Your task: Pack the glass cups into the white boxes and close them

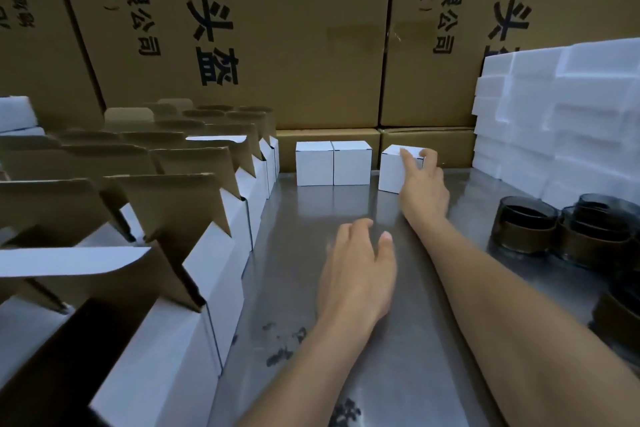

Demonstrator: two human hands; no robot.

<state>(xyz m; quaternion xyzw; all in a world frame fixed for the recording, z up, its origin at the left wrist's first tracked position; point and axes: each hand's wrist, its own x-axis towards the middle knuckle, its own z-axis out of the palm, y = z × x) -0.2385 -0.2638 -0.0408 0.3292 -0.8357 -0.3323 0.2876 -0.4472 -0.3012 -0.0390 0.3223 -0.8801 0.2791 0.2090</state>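
A: What sits closest?

B: On the left, rows of open white boxes with their brown-lined flaps standing up, running away along the steel tabletop. At the right edge stand dark glass cups, grouped together.

A: And the hands?

B: The left hand hovers palm down over the middle of the tabletop, its fingers loosely curled and slightly spread, holding nothing. Farther out, the right hand reaches to a closed white box; the index finger lies on its top and the thumb curls over the far right corner, pinching it.

A: Where is that box?

B: On the tabletop, tilted a little, just right of two closed boxes standing side by side and touching.

A: Behind them?

B: Tall brown cartons with printed characters, and a stack of white foam blocks at the far right.
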